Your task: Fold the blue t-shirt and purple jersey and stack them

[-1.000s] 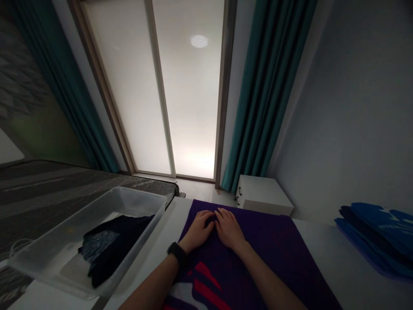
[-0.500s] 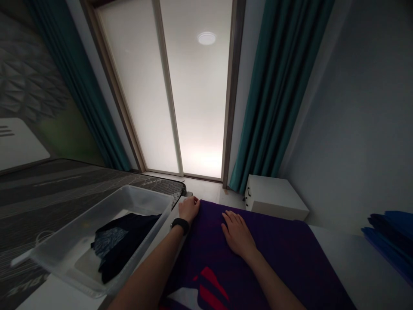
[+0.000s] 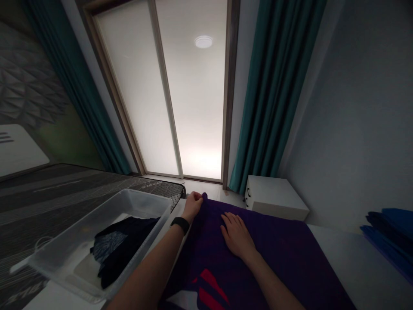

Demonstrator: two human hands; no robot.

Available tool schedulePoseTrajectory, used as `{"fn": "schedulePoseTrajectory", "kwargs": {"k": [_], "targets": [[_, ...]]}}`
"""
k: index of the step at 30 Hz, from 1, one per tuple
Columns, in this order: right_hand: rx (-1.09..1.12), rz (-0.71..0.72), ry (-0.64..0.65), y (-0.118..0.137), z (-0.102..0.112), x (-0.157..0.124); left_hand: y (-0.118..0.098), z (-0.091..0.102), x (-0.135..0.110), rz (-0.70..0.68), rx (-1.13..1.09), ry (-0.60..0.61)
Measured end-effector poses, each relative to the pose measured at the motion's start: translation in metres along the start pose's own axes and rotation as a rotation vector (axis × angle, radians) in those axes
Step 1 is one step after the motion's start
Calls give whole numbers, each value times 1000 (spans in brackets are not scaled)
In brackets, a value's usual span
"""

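A dark purple garment [image 3: 277,254] with red and white markings near me lies spread on a white table [image 3: 351,267]. My left hand [image 3: 192,205], with a black watch on its wrist, is closed on the garment's far left corner and lifts it slightly. Flat on the cloth a little to the right rests my right hand [image 3: 236,234], fingers stretched out and pressing down.
A clear plastic bin [image 3: 64,254] holding dark clothes stands at the left, beside a bed. Folded blue garments [image 3: 390,237] are stacked at the right edge. A small white cabinet [image 3: 274,198], teal curtains and a frosted sliding door lie beyond the table.
My left hand slid from the middle of the garment to its far left corner, pinched it and raised it a little. My right hand stayed flat on the cloth.
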State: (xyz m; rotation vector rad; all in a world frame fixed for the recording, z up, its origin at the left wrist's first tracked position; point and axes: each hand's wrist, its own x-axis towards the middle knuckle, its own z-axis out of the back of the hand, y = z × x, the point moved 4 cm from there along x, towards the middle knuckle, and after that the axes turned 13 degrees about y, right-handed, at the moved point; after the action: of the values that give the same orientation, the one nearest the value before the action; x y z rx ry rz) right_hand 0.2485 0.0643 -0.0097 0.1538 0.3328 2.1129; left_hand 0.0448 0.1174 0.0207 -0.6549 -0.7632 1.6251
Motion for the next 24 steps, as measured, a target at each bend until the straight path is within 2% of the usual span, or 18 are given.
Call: {"fn": "schedulePoseTrajectory", "kwargs": {"k": [5, 10, 14, 18, 24], "targets": [[45, 11, -50, 0, 5, -2, -6, 4, -36, -103, 68, 28], [78, 9, -122, 1, 11, -5, 10, 1, -65, -108, 142, 62], [78, 14, -123, 1, 12, -6, 24, -5, -73, -73, 195, 79], [59, 5, -117, 0, 12, -6, 28, -8, -74, -92, 302, 85], [89, 79, -165, 2, 11, -7, 29, -6, -74, -175, 117, 53]]}}
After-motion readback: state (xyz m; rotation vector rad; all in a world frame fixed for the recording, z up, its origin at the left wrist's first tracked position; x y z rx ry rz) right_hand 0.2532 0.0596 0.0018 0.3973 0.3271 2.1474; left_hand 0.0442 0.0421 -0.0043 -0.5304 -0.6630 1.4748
